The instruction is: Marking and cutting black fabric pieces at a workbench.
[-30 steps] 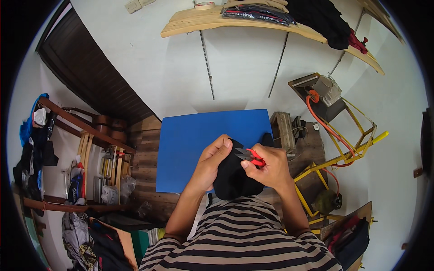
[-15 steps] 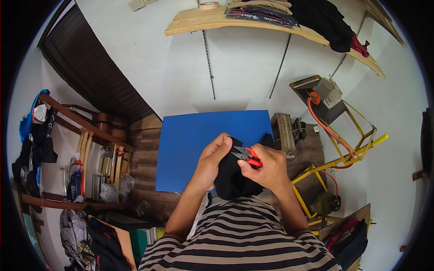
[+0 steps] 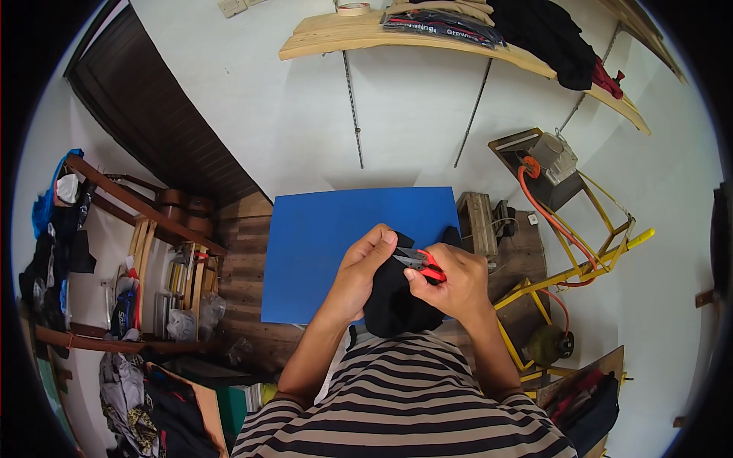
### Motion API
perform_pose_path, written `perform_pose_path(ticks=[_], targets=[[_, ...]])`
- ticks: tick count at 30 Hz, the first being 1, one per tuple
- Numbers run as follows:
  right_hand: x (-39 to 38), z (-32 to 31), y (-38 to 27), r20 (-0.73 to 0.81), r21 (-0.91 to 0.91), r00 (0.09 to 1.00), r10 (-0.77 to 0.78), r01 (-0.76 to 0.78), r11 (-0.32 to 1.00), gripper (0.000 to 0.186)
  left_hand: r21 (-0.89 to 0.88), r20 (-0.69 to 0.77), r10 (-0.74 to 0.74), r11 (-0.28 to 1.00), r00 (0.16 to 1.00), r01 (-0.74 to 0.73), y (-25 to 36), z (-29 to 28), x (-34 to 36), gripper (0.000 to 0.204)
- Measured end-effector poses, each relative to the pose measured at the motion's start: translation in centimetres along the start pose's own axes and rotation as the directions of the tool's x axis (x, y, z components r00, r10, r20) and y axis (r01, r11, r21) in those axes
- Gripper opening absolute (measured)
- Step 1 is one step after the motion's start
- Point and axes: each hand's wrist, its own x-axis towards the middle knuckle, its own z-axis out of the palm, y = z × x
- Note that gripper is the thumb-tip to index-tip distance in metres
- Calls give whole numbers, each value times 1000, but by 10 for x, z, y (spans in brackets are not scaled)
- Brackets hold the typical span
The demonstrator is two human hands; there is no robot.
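Black cloth [image 3: 398, 305] is pinched between the thumb and fingers of my left hand [image 3: 361, 269]. It hangs down against my striped shirt, and a part of it lies toward the right side of the blue table [image 3: 313, 237]. My right hand [image 3: 458, 281] grips small red-handled thread snips [image 3: 416, 260]. Their grey blades point left at the cloth's upper edge, close to my left fingertips. Whether the blades touch a thread is too small to tell.
A wooden crate [image 3: 479, 225] stands just right of the table. Farther right is a yellow metal frame [image 3: 569, 273] with an orange hose and a green gas cylinder [image 3: 551, 345]. Shelving with clothes and boxes [image 3: 183, 290] lines the left. A wooden shelf [image 3: 328, 36] spans the far wall.
The snips' blades have come closer together, and my right hand has shifted very slightly to the right. My left hand keeps its hold on the black cloth.
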Motion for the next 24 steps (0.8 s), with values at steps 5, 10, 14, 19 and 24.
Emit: perform_pose_path(ticks=[5, 10, 14, 19, 24], targets=[[-3, -3, 3, 39, -14, 999, 15, -15, 1000, 34, 26, 31, -17, 1000, 999, 16, 2, 3, 1, 25], [-3, -6, 0, 82, 66, 995, 53, -59, 996, 32, 55, -16, 12, 998, 1000, -11, -1, 4, 4, 25], [-7, -8, -3, 211, 104, 972, 107, -131, 986, 32, 42, -18, 27, 999, 999, -27, -5, 2, 5, 25], [-5, -9, -6, 227, 156, 965, 130, -168, 973, 31, -6, -52, 51, 999, 997, -52, -4, 5, 5, 24], [-6, -5, -8, 202, 180, 973, 111, -149, 972, 30, -60, -91, 62, 996, 994, -67, -8, 1, 7, 21]])
